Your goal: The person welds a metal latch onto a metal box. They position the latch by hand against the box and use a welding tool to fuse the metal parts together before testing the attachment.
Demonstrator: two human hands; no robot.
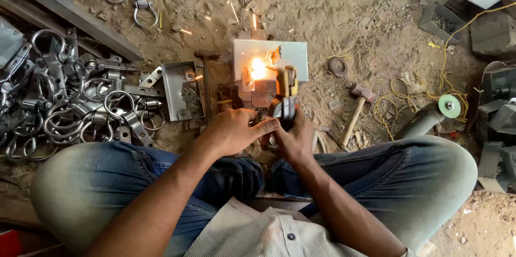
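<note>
Right now, every place is told from the flat grey steel plate lying on the sandy ground.

Spark: a bright orange-white glare burns on the plate's near left part, with small sparks flying off beyond it.

Workpiece: small rusty-brown metal brackets lie at the plate's near edge, touching the glare.

Tool: a dark clamp-like holder with yellowish jaws reaches from the hands up to the plate's near edge (what its tip grips is lost in the glare).

Right hand: clenched around the holder's handle, just on the near side of the plate.

Left hand: curled beside the right one, its fingertips touching the holder; whether it truly grips I cannot tell.

Hammer: a wooden-handled hammer with a rusty head lies to the near right of the plate, apart from the hands.

Tray: a shallow grey sheet-metal tray sits just left of the plate.

Heap: a pile of shiny steel ring clamps spreads far left of the plate.

Grinder: a grey angle grinder with a green disc rests well right of the plate.
</note>
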